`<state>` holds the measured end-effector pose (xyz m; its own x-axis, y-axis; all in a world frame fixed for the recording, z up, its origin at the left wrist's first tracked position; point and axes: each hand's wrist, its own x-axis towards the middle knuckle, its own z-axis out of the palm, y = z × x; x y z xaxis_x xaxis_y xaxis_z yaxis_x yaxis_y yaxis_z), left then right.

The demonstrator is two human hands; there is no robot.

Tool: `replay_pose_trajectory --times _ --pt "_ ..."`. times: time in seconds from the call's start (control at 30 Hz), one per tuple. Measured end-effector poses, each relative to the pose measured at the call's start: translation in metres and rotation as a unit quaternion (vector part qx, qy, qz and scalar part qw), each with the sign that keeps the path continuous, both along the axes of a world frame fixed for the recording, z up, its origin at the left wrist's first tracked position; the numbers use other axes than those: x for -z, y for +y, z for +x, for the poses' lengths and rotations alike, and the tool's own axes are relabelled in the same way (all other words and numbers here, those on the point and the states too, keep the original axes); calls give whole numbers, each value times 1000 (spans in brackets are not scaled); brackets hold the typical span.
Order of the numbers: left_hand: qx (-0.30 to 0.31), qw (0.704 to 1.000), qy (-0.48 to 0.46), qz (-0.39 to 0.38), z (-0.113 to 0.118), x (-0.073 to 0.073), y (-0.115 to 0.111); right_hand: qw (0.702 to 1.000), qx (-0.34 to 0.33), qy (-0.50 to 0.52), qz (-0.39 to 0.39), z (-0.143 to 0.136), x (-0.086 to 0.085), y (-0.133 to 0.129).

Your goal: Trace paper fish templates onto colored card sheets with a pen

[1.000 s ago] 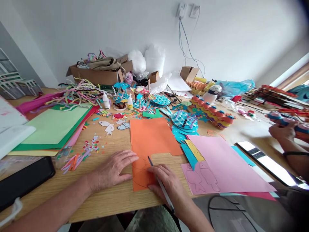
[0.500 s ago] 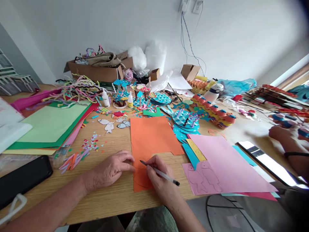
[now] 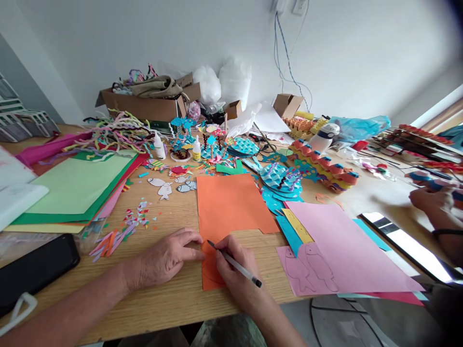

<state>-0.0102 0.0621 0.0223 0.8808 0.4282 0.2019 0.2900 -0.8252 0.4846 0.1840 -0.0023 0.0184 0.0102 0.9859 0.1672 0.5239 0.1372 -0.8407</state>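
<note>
My right hand (image 3: 235, 267) is closed around a pen (image 3: 239, 266) with a clear barrel and black end. The pen's tip touches or nearly touches a sheet of orange paper (image 3: 231, 202), on its lower left strip, where faint curved lines are drawn. A piece has been cut out of the sheet's lower right. With fingers stretched out, my left hand (image 3: 171, 255) rests its fingertips on the paper's left edge. To the right lies pink paper (image 3: 347, 246) with fish outlines drawn at its lower left. Small white paper fish (image 3: 165, 190) lie beyond my left hand.
Stacked coloured paper (image 3: 72, 185) and a black phone (image 3: 36, 267) are at left. Glue bottles (image 3: 158, 147), paper scraps (image 3: 141, 214) and painted egg cartons (image 3: 321, 166) fill the table's far side. Another person's hand (image 3: 432, 200) holds something at right.
The pen and my right hand have shifted slightly left and down over the orange paper. My left hand keeps its place at the paper's edge. The view has shifted a little.
</note>
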Motion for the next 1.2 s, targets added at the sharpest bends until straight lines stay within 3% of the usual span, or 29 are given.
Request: replay_pose_trajectory --times 0.33,1.2 --pt "-17 1000 -4 17 1 3 -3 999 -3 -19 30 0 1 0" --pt "-13 1000 -5 25 0 4 -3 999 -17 -31 16 0 2 -1"
